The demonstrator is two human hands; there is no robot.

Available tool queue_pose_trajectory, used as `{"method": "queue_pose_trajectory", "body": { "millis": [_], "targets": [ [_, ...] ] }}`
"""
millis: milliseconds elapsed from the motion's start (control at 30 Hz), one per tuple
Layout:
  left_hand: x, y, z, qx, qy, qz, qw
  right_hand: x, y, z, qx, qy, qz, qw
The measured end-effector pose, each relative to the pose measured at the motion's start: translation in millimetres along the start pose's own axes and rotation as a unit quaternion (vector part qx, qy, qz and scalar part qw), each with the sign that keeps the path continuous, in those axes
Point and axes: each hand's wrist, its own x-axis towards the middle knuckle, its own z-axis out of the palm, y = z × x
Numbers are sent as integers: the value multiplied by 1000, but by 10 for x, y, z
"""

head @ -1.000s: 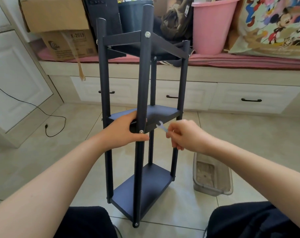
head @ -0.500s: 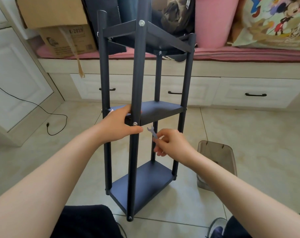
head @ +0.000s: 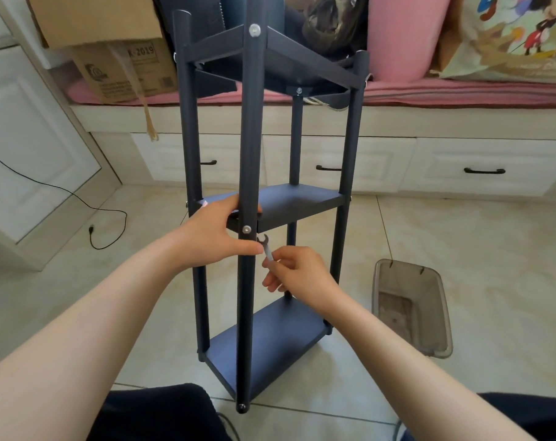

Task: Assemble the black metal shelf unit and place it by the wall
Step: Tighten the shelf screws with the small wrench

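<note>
Our left hand (head: 211, 237) has its grip wrapped round the near post (head: 249, 173) of the black shelf unit (head: 270, 202), thumb curled across the post just below the middle tier's bolt (head: 246, 229). Our right hand (head: 297, 273) pinches a small flat wrench (head: 265, 246) by its handle, its open head just right of that bolt and not yet on it.

We judge the unit stiff and fairly light: thin round posts and sheet trays, painted smooth, so a hand may slide on them. The best hold is on a post right beside a tier joint, as our left hand has it.

The unit stands upright on the tiled floor, three trays between four posts, silver bolt heads at the joints. Behind it runs a window seat with drawers (head: 483, 170); right of the unit sits a clear plastic bin (head: 429, 281).
</note>
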Motion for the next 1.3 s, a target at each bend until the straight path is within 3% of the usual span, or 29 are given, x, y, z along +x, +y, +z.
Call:
{"method": "queue_pose_trajectory", "body": {
  "millis": [533, 667, 1033, 1300],
  "targets": [
    [9, -57, -12, 11, 5, 13, 1000, 201, -74, 86, -11, 88, -67, 994],
    [14, -53, -15, 11, 1, 13, 1000, 201, -82, 42, 3, 79, -57, 995],
    [27, -38, -19, 20, -6, 17, 1000, 230, -66, 38, -121, 120, -113, 979],
    [32, -40, -17, 21, -7, 20, 1000, 264, -18, 16, -75, 142, -128, 979]
  ]
}}
